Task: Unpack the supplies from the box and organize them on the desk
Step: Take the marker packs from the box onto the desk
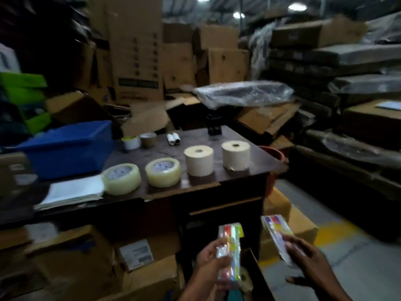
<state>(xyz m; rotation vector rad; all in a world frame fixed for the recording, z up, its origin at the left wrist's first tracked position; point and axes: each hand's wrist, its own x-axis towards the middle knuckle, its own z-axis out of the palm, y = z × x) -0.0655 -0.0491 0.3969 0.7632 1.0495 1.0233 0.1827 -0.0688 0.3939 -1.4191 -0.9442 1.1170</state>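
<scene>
On the worktop I count two clear tape rolls at the near edge, side by side and not touching. To the right of them stand two cream paper rolls, upright, also apart from each other. Further back I see two smaller rolls, one white and one brown, just beside each other, and two small white tubes lying together. At the far edge there is one dark small object; it is too blurred for me to say what it is. One blue bin sits at the left, and one stack of white paper lies in front of it, touching the left tape roll.

I hold two colourful packets, both below the worktop edge. My left hand is closed around the first packet, fingers wrapped on its lower half, and the packet stands nearly upright above the hand. My right hand grips the second packet at its lower end with fingers partly curled; the packet points up and to the left from the hand. The two packets are apart. Below my left hand is the open box, its inside mostly dark.
</scene>
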